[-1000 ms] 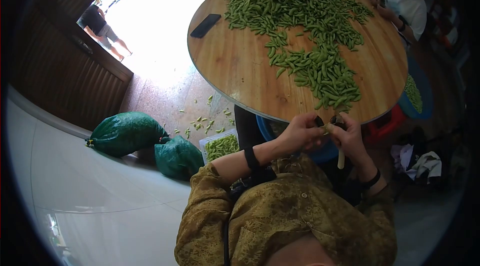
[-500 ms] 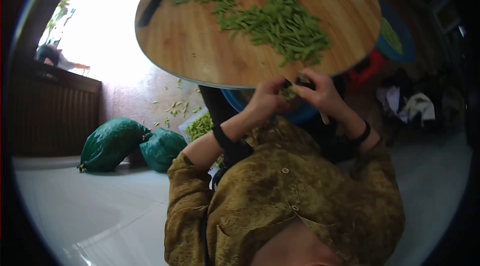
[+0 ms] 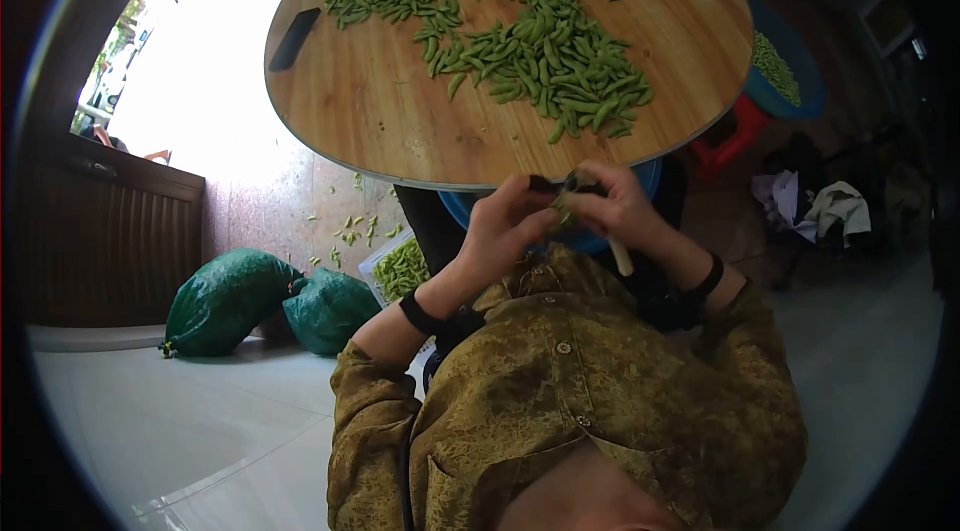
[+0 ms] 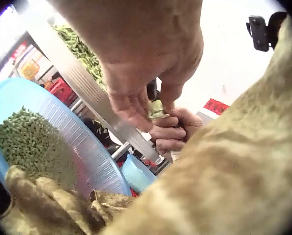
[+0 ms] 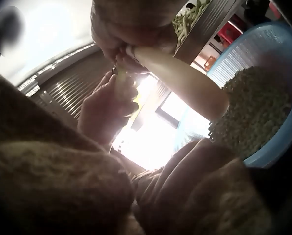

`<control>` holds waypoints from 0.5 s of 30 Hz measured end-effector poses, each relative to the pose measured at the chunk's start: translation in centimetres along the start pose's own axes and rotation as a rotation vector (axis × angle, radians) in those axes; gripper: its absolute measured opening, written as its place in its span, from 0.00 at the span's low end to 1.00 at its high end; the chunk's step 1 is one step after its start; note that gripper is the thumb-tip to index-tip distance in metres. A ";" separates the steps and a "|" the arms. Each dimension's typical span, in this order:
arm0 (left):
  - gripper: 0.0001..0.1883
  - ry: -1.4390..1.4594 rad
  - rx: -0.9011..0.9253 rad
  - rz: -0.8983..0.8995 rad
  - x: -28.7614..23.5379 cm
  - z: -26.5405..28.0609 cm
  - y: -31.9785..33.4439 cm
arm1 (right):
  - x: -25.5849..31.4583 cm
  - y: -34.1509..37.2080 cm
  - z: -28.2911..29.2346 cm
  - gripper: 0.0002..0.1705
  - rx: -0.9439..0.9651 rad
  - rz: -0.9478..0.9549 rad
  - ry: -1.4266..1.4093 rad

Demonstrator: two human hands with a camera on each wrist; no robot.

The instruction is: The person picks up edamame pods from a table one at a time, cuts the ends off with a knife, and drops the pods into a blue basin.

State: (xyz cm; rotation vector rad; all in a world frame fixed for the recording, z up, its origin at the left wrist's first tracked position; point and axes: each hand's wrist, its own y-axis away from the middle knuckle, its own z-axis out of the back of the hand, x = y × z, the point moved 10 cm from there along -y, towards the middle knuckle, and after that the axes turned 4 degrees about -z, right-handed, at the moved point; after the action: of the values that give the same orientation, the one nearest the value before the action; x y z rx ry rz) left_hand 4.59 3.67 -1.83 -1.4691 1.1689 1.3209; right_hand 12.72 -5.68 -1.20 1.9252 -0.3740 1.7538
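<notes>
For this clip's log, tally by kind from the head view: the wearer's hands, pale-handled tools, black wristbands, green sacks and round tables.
Hands: 2 (left hand, right hand)
Pale-handled tool: 1
Black wristbands: 2
Green sacks: 2
Round table: 1
Total: 8

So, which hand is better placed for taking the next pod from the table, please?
Probably the left hand: it pinches a green pod, and would be free once that is done. The right hand holds a pale handle, which could hinder picking. Both hands are near the edge of the table.
</notes>
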 end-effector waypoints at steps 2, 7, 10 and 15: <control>0.08 -0.449 -0.037 -0.137 -2.2 2.0 1.4 | 0.7 0.0 -2.5 0.05 0.097 -0.010 -0.083; 0.07 -1.477 0.154 0.049 -5.0 8.7 3.6 | -2.3 -1.1 0.5 0.11 0.092 -0.099 -0.167; 0.06 -1.470 0.160 -0.246 -7.2 7.2 1.9 | -0.7 -0.5 1.1 0.11 0.062 -0.038 -0.220; 0.07 -1.347 -0.174 -0.403 -7.4 9.5 -7.7 | -0.9 -1.0 1.0 0.11 0.035 -0.032 -0.212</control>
State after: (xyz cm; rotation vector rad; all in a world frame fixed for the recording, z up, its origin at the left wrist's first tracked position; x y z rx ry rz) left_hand 9.72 15.49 4.44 -0.5388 -0.1166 1.6369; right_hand 13.92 -5.49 -2.26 2.1377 -0.3863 1.5497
